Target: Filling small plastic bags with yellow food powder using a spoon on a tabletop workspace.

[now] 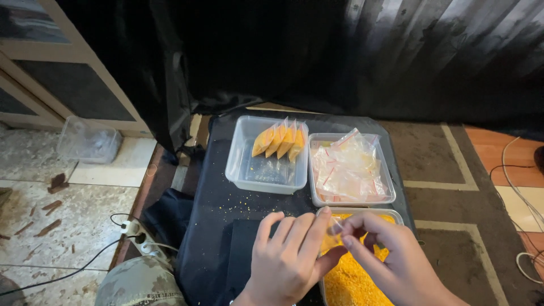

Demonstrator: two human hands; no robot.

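Observation:
My left hand [289,258] and my right hand [391,258] meet over a clear tray of yellow-orange powder [351,280]. Between their fingertips they pinch a small clear zip bag [334,231], held just above the powder. Behind it, a clear tray [381,195] holds a heap of empty small zip bags [348,167]. To the left of that, a deeper clear tub [241,164] has several filled bags of yellow powder [279,140] leaning in a row at its far end.
The trays sit on a black cloth-covered low surface [215,226] sprinkled with yellow specks. A white power strip with cables [139,235] lies on the tiled floor at left. An empty clear container [88,141] stands by a cabinet. Dark curtains hang behind.

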